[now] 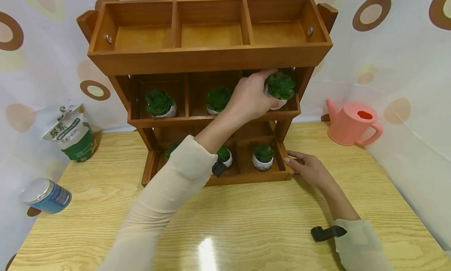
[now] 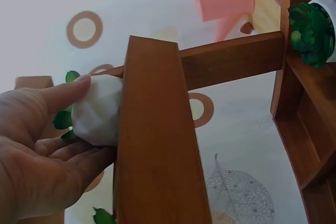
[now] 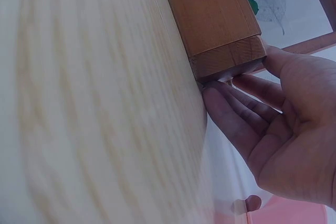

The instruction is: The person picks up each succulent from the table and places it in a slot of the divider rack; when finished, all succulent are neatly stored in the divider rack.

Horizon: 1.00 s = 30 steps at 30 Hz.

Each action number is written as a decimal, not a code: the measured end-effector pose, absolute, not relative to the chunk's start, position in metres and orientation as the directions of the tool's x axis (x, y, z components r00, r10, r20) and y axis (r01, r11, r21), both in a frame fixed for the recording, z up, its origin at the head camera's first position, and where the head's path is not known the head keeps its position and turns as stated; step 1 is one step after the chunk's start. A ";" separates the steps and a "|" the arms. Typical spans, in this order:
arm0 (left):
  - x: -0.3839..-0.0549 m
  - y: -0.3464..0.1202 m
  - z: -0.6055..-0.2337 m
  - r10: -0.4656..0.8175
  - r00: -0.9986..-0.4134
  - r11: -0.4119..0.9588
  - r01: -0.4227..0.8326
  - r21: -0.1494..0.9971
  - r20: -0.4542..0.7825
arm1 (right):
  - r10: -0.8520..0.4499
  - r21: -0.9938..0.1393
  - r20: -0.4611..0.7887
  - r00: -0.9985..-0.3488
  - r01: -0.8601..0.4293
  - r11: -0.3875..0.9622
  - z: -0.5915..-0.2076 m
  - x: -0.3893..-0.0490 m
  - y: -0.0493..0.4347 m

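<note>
My left hand (image 1: 251, 94) holds a small potted succulent (image 1: 280, 86) in a white faceted pot (image 2: 98, 111), thumb on one side and fingers on the other. It is at the right compartment of the middle tier of a brown wooden shelf (image 1: 211, 61). In the left wrist view, the shelf's board partly hides the pot. My right hand (image 1: 311, 170) touches the outer right side of the bottom tier. In the right wrist view, its thumb and fingers lie against the end of the wooden board (image 3: 228, 59).
More succulents stand in the middle tier (image 1: 158, 102) and bottom tier (image 1: 263, 153); my left arm partly hides some. A pink watering can (image 1: 349, 122) is at the right. At the left are a green-and-white bag (image 1: 75, 138) with a clip and a blue can (image 1: 51, 196).
</note>
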<state>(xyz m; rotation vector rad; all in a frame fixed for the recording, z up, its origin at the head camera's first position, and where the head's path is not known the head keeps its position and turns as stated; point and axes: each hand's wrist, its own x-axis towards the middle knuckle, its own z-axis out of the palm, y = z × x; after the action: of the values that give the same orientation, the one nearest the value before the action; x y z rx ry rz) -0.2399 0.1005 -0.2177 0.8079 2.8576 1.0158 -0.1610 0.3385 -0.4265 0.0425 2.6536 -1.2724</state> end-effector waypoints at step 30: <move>-0.250 0.113 -0.236 0.462 -0.878 0.686 0.443 0.577 0.125 | -0.053 -0.765 -0.204 -0.978 0.125 0.632 -0.426 -0.162 0.338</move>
<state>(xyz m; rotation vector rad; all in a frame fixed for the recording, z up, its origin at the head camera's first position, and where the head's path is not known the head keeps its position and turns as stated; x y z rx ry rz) -0.2500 0.1135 -0.2360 0.7671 2.8563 0.9643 -0.1617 0.3376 -0.4256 0.0594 2.6463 -1.2636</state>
